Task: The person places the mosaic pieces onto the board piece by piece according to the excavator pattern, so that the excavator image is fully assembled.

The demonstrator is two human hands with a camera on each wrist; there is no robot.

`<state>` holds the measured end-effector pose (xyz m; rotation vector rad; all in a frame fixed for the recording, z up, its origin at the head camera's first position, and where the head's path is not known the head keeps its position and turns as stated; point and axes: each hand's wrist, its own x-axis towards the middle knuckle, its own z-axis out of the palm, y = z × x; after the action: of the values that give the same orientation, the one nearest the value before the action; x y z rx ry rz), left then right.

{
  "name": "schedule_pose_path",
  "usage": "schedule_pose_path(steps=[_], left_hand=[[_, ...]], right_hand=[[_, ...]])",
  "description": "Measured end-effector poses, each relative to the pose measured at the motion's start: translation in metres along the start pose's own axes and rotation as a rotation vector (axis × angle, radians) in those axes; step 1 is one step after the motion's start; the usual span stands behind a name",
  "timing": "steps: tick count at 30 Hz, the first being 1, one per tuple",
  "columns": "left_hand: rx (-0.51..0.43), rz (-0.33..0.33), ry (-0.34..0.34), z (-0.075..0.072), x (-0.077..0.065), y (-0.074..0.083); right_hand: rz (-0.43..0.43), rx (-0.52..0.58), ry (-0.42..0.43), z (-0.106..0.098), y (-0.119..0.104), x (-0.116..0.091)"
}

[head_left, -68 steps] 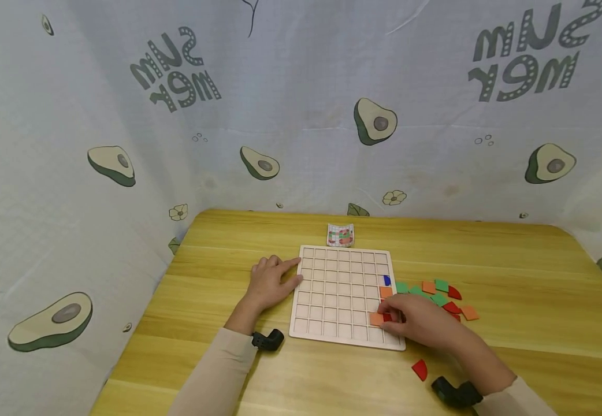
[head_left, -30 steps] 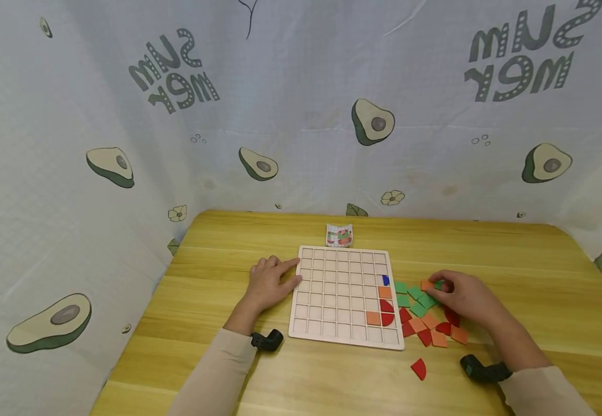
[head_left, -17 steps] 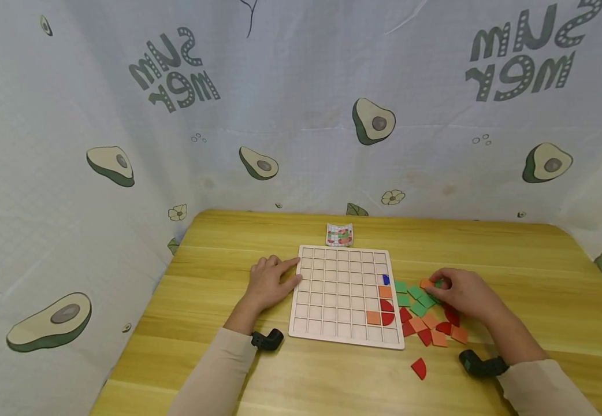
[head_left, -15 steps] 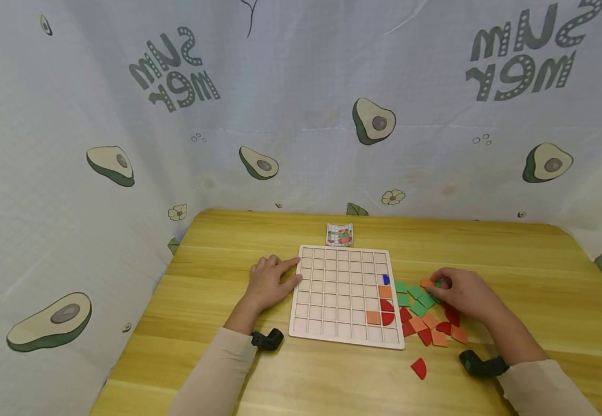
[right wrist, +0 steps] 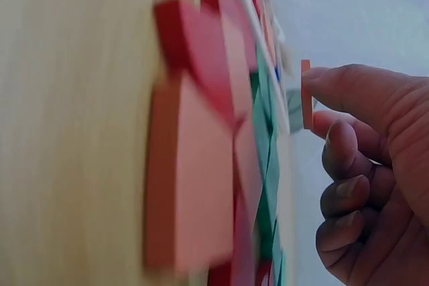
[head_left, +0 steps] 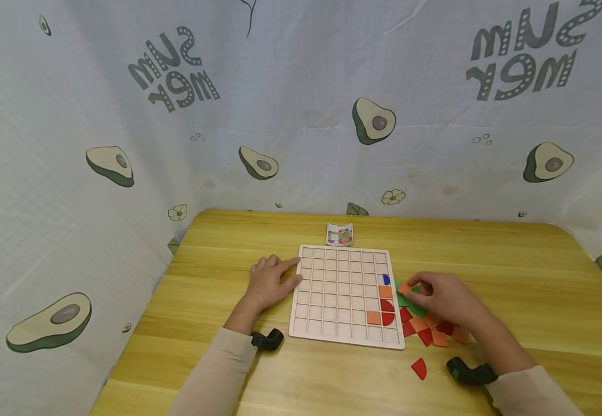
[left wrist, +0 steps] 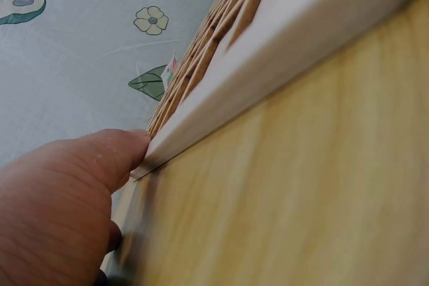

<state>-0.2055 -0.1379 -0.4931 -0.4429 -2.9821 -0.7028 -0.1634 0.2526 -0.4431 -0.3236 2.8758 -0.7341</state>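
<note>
A pale wooden grid board (head_left: 332,294) lies on the table. On its right side sit a blue piece (head_left: 386,279), an orange square (head_left: 386,292), two red quarter circles (head_left: 387,318) and another orange square (head_left: 374,318). My left hand (head_left: 270,286) touches the board's left edge with straight fingertips; in the left wrist view the thumb (left wrist: 114,155) meets the rim. Thumb and forefinger of my right hand (head_left: 446,297) pinch an orange square tile (right wrist: 307,95), raised above the pile just right of the board. The other right fingers are curled.
Green, red and orange tiles (head_left: 438,338) lie in a pile right of the board, partly under the right hand. A lone red quarter circle (head_left: 420,368) lies nearer the front. A small curved pattern card (head_left: 339,235) stands behind the board. A printed curtain (head_left: 301,115) hangs beyond the table.
My right hand left the board, went to the back of the pile and took an orange square tile, then moved left with it toward the board. The left hand has stayed still.
</note>
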Motion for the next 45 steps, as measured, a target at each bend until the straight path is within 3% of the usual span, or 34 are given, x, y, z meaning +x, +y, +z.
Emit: schedule_pose_path(steps=[9, 17, 36, 45], left_hand=[[-0.002, -0.006, -0.004, 0.000, 0.000, 0.001], [-0.005, -0.008, -0.002, 0.000, 0.000, 0.001], [-0.007, -0.005, -0.001, -0.001, -0.001, 0.001], [-0.005, 0.005, -0.002, -0.002, 0.000, 0.001]], right_hand=[[-0.049, 0.048, -0.061, 0.013, -0.029, 0.002], [-0.112, -0.008, -0.078, 0.025, -0.045, 0.005], [-0.133, 0.011, -0.102, 0.033, -0.046, 0.009], [-0.019, 0.092, -0.084, 0.021, -0.024, 0.004]])
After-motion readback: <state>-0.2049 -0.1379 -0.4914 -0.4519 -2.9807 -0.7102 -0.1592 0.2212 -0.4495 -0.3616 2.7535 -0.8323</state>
